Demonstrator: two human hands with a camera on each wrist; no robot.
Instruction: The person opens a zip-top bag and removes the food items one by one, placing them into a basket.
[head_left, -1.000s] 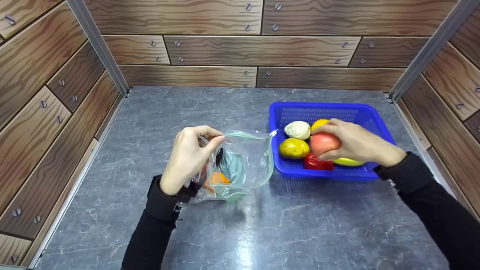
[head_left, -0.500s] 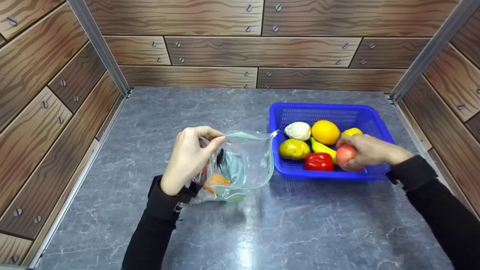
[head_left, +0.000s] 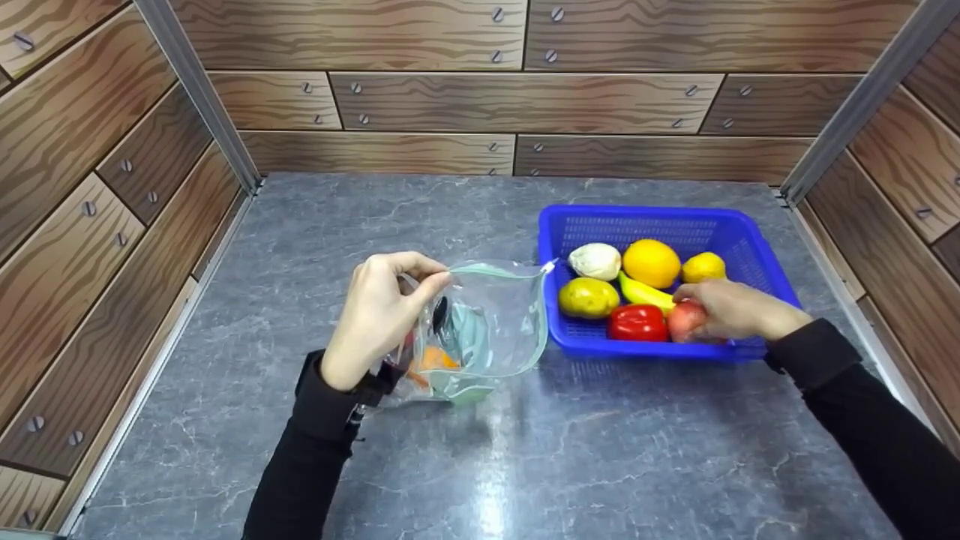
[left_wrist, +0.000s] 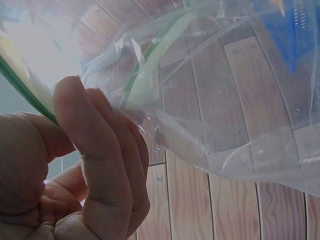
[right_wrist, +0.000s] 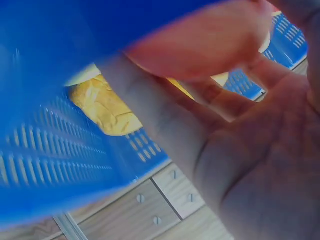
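In the head view, my left hand pinches the rim of a clear zip bag between thumb and fingers and holds its mouth wide. The bag has a pale green seal and a white slider; an orange piece and a dark piece show inside. My right hand is down in the right front part of the blue basket, fingers around a round pinkish-red fruit. The right wrist view shows that fruit against the fingers, close to the basket wall.
The basket also holds a red bell pepper, a banana, an orange, a lemon, a yellow-green mango-like fruit and a whitish oval piece. Wood-patterned walls enclose the grey marbled tabletop.
My right hand has carried the round fruit from over the basket's middle to its right front part and lowered it beside the pepper. My left hand and the bag have stayed put.
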